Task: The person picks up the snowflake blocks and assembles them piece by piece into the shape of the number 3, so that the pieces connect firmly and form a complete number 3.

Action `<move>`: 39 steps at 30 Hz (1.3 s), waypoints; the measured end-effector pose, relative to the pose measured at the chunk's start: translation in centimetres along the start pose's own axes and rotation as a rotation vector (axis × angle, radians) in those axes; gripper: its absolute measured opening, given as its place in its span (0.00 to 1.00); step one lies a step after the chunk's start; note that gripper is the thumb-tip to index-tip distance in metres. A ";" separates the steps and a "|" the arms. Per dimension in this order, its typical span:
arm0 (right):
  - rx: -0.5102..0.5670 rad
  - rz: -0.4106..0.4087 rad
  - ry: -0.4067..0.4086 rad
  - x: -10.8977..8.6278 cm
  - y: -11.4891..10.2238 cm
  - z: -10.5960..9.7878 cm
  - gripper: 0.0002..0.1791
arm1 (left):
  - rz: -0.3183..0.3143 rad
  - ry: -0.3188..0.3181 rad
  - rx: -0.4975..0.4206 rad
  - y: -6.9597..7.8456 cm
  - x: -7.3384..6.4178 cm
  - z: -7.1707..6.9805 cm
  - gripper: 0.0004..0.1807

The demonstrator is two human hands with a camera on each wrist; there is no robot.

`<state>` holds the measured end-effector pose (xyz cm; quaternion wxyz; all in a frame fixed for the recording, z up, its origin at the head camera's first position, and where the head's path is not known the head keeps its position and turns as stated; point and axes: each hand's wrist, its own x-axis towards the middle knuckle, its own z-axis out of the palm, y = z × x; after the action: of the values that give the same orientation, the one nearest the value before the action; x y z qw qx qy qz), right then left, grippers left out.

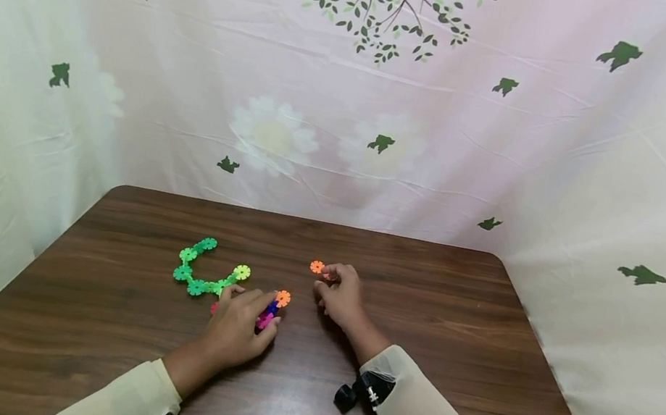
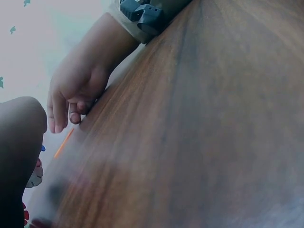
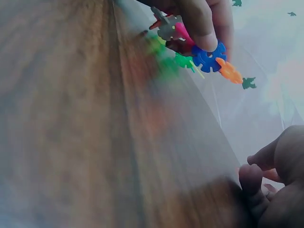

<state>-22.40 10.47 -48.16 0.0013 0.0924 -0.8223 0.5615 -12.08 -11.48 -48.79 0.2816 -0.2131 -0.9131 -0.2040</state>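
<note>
My left hand (image 1: pixel 240 328) holds a short chain of notched interlocking plastic discs. In the right wrist view, a fingertip presses its blue disc (image 3: pixel 209 58), with an orange disc (image 3: pixel 230 71) at the end and a grey disc (image 3: pixel 169 28) farther along; the fingers hide part of it. Just beyond lies a curved chain of green and yellow discs (image 1: pixel 196 287). On the right, my right hand (image 1: pixel 344 299) reaches over two loose orange discs, one bare (image 1: pixel 316 267), the other partly under the fingers. The left wrist view shows its loosely bent fingertips close above an orange disc (image 2: pixel 64 143).
The brown wooden table (image 1: pixel 444 373) has rounded far corners. White cloth (image 1: pixel 326 89) printed with leaves and birds hangs behind it and along both sides. A black wrist device (image 1: pixel 365 389) sits at the right sleeve, low over the tabletop.
</note>
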 end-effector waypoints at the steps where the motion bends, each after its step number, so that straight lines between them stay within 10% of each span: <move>1: -0.017 -0.007 -0.001 0.1 0.1 -0.1 0.13 | -0.009 0.001 0.004 0.0 0.0 0.0 0.20; 18: -0.131 0.172 0.052 1.5 0.0 -0.3 0.15 | -0.058 0.064 0.056 0.0 0.2 0.2 0.17; 39: -0.086 0.201 0.049 0.7 -0.6 -0.2 0.14 | -0.070 0.069 0.043 -0.1 0.0 0.0 0.14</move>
<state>-23.01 10.35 -47.43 -0.0310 -0.0047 -0.8505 0.5251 -12.20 -11.56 -48.82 0.3100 -0.1680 -0.9139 -0.2013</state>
